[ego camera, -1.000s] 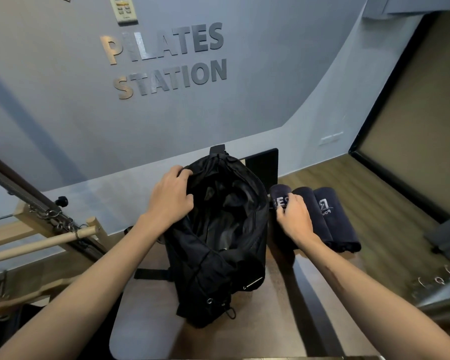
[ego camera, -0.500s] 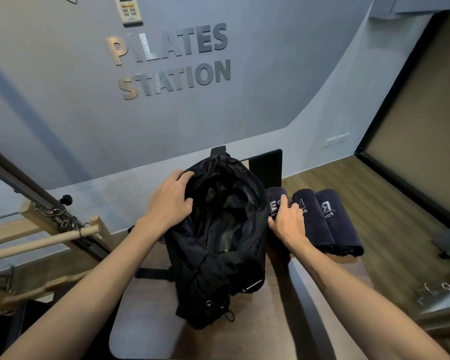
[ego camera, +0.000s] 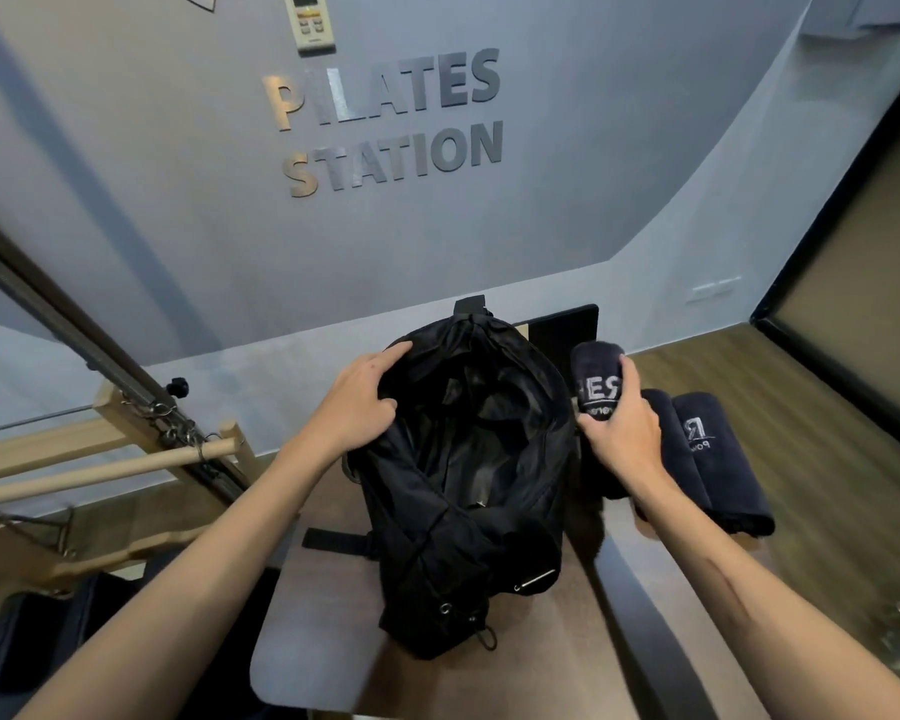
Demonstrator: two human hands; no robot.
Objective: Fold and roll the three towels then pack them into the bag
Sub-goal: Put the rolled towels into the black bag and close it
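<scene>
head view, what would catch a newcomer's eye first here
The black bag gapes open at centre on the table, its rim held by the left hand. Right of it, the right hand grips a dark rolled towel, tilted up. Above, big PILATES STATION lettering fills the wall.

Grey wall (ego camera: pixel 567 163) with "PILATES STATION" lettering (ego camera: pixel 385 122); wood floor (ego camera: pixel 811 439).

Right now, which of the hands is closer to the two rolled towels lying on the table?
The right. The right hand grips a third rolled towel right beside the two rolled towels. The left hand holds the bag rim open, on the bag's far side from them.
</scene>
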